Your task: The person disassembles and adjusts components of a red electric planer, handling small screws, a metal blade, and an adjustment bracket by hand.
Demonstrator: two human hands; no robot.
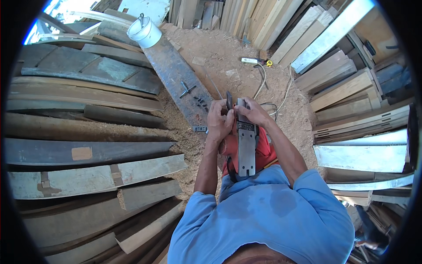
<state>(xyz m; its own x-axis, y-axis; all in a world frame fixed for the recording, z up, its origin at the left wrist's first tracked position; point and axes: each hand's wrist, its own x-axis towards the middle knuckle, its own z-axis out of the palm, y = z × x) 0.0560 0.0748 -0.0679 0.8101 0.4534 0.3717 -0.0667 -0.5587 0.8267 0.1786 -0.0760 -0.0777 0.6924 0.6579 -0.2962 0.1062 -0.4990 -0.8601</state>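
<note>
I find 1 planer (246, 152) above the person's lap, just off the near end of a long board (169, 61), its flat metal sole facing up. The right hand (254, 113) is curled narrow over the planer's far end, holding it. The left hand (219, 121) is also narrow, fingers bent around 1 dark flat piece (229, 100) beside that end; I cannot tell whether this piece is loose or attached.

On the board I record 1 white bucket (147, 35) at the far end, 1 T-shaped wrench (188, 90) about midway between the side edges, and several small dark parts (201, 103) between the wrench and the near end. I note 1 grey metal piece (200, 129) at the near left corner. Right of the board, 1 white power strip (250, 60) lies on the ground (215, 48).
</note>
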